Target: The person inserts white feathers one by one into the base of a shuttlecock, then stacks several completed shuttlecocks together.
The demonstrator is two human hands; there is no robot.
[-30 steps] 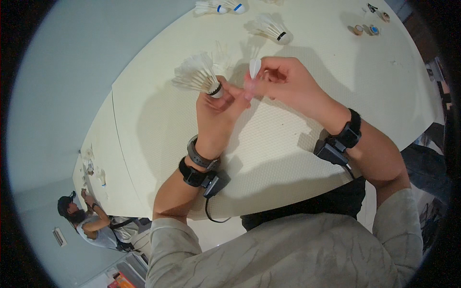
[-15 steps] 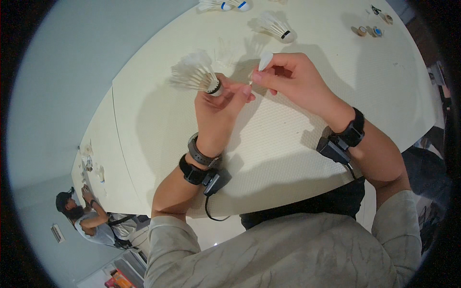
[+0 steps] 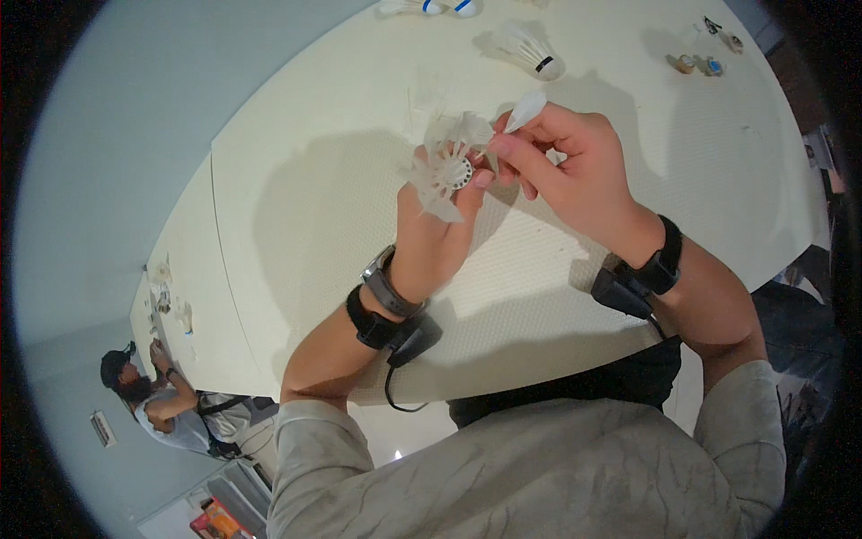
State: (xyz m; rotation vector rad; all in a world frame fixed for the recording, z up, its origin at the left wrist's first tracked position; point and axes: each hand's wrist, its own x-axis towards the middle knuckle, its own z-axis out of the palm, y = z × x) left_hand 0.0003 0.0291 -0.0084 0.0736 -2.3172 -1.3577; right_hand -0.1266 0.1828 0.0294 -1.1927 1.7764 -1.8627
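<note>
My left hand is closed around a white feather shuttlecock, its feather skirt turned up so that the inside and the ring of quills show. My right hand, just to the right, pinches a single white feather between thumb and fingers. The feather's vane points up and away, and its quill end is close to the shuttlecock's right side; whether they touch I cannot tell. The cork base is mostly hidden by my left fingers.
Beyond my hands lies another shuttlecock with a black band. Two blue-banded shuttlecocks are at the far edge. Small tape rolls sit at the far right. A person in a cap works at the table's left end.
My left hand has moved right and turned the shuttlecock, which earlier pointed its feathers to the left. My right hand has shifted slightly right, still pinching the feather, now more tilted.
</note>
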